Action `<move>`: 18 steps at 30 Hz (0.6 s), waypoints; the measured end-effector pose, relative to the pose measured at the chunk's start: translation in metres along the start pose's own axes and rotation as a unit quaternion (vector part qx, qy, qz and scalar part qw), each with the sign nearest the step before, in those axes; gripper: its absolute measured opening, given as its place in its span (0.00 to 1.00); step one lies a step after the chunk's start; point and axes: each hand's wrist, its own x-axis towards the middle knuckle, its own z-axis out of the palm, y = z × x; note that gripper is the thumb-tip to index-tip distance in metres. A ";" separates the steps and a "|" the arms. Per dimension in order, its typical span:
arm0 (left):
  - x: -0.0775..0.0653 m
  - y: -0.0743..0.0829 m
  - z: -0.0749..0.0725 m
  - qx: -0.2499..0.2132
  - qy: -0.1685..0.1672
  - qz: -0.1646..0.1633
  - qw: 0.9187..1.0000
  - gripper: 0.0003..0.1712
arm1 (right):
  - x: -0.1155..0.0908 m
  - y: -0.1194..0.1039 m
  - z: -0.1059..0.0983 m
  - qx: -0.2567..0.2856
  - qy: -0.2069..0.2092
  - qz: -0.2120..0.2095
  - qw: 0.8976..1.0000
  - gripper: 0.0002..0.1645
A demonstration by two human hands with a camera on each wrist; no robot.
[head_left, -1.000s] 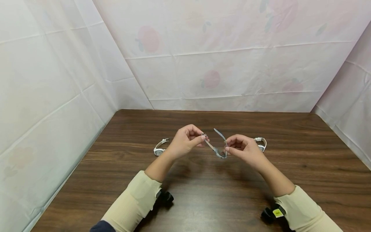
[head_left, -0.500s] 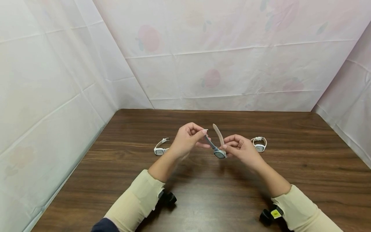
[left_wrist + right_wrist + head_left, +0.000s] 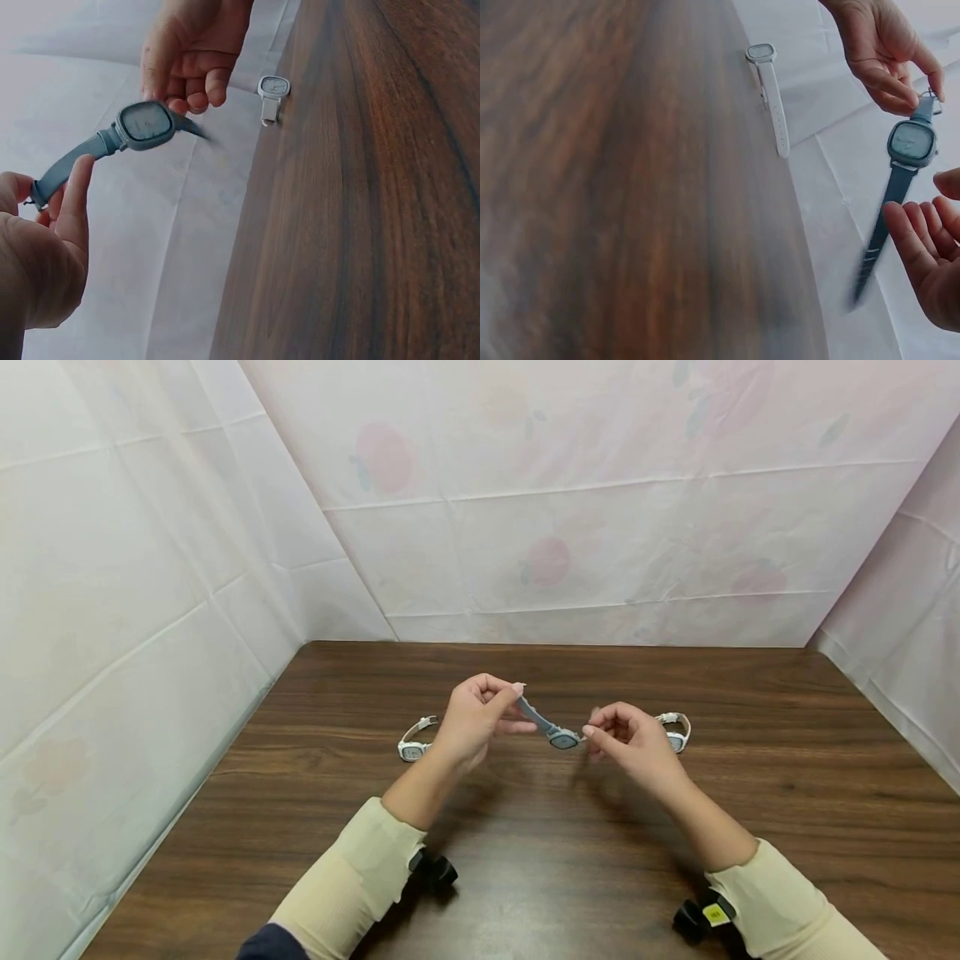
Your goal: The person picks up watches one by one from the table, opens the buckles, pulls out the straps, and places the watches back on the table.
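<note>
My left hand pinches the buckle end of a blue wristwatch between thumb and fingertips, holding it up above the table. Its case, with a rounded-square dial, hangs toward my right hand. In the right wrist view, the right thumb stands apart from the fingers, and one fingertip is right at the strap below the case. The strap's loose tail hangs down, blurred. The left wrist view shows the blue watch dial-on, the right hand's fingers loosely bent just behind it.
A white wristwatch lies on the brown wooden table beside my left hand. Another white wristwatch is partly hidden behind my right hand. Pale fruit-print cloth stands around the table's back and sides.
The strap end that stood up at my right fingers has swung down, and the case has turned and risen slightly. My left hand has shifted a little left; the right fingers have loosened.
</note>
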 end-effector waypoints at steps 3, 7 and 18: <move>0.001 0.000 -0.002 -0.009 0.007 -0.001 1.000 0.06 | -0.001 -0.001 -0.003 -0.023 -0.003 -0.028 0.999 0.08; 0.002 -0.001 -0.004 -0.014 0.015 -0.006 1.000 0.06 | -0.002 -0.001 -0.003 -0.047 -0.024 -0.083 0.995 0.10; 0.003 0.000 -0.005 -0.044 0.033 -0.038 0.998 0.08 | 0.001 0.001 0.002 -0.110 -0.038 -0.131 0.985 0.09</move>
